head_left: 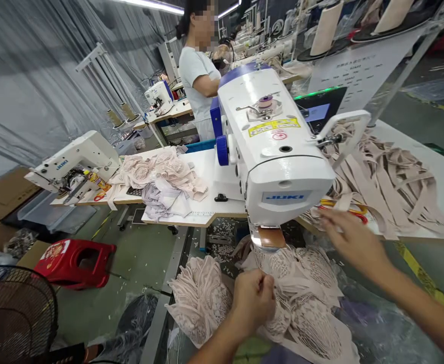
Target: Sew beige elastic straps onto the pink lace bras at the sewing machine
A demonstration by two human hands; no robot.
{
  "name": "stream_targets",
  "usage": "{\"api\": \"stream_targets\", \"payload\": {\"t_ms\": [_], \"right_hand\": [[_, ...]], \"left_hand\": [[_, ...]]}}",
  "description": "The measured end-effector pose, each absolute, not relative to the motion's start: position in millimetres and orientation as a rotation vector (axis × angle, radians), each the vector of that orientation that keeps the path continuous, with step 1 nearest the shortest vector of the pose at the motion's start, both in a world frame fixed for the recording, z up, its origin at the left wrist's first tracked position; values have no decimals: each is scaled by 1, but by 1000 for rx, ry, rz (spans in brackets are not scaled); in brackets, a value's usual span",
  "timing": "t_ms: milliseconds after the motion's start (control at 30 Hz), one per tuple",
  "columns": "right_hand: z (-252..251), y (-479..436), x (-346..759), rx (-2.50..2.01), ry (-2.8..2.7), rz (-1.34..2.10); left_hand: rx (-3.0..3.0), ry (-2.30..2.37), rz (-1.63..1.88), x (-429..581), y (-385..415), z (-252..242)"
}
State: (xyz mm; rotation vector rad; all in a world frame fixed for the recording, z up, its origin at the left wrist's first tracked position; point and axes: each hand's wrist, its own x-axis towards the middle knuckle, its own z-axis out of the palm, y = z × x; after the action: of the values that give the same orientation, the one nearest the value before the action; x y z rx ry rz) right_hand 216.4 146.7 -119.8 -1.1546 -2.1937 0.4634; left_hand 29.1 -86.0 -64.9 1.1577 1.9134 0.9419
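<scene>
My left hand is closed in a pinch over the pale pink lace bras; whatever its fingers hold, if anything, is hidden. My right hand reaches over the table edge with its fingers stretched out, near scissors with red and yellow handles. Behind it lies a heap of beige fabric straps. Above my left hand stands the white JUKI sewing machine, its needle area just over the lace. Another bundle of lace bras hangs left of my left wrist.
Pink and lilac garments lie on the white table to the left, beside a second sewing machine and a yellow bottle. A red stool and a fan stand lower left. A person stands behind the machine.
</scene>
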Motion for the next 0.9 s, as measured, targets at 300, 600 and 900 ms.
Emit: {"api": "stream_targets", "payload": {"t_ms": [300, 600, 900], "right_hand": [[-111, 230, 221, -955, -2411, 369], [-142, 39, 209, -901, -2376, 1128], [-242, -36, 214, -957, -2389, 1397]], "left_hand": [[1270, 1970, 676, 8, -117, -89], [1246, 2211, 652, -91, -139, -82], [1196, 2513, 882, -261, -1, -12]]}}
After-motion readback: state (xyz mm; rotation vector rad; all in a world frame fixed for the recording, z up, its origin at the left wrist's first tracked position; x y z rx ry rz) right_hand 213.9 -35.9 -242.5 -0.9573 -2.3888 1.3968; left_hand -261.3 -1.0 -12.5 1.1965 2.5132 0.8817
